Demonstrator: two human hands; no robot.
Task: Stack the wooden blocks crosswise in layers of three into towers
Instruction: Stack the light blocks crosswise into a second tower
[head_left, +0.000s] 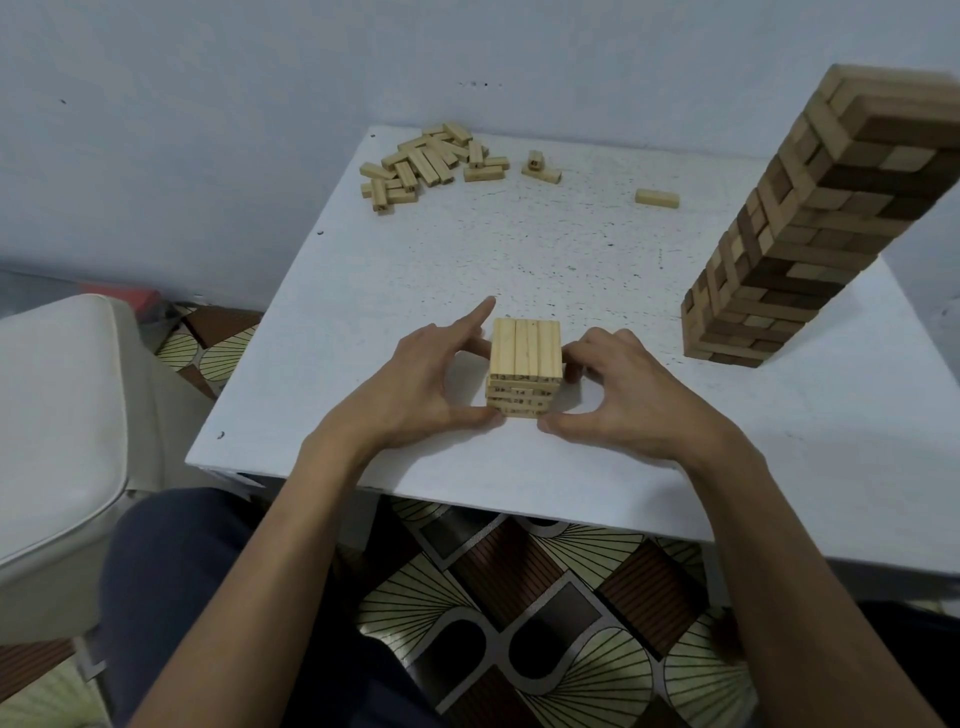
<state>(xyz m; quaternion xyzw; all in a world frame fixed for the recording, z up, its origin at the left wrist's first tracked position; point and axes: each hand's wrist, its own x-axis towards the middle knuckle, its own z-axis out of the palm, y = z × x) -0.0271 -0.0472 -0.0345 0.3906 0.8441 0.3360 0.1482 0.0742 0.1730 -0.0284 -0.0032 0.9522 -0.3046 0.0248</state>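
A short tower (525, 364) of pale wooden blocks stands upright near the front edge of the table (571, 260). Its top layer is three blocks side by side, with the layers beneath laid crosswise (black numbers show on the block faces). A tall tower (810, 228) of mixed light and dark blocks rises at the right. A loose pile (426, 163) of pale blocks lies at the far left corner, two blocks (540, 169) near it, and a single block (657, 198) lies flat further right.

Black printed numbers stand on the near faces of the small tower (524, 387) on the bench (571, 249). One block end in the top layer seems to read 13; a lower layer shows 14, and the next 28. Marks on the loose blocks (421, 163) are unreadable.
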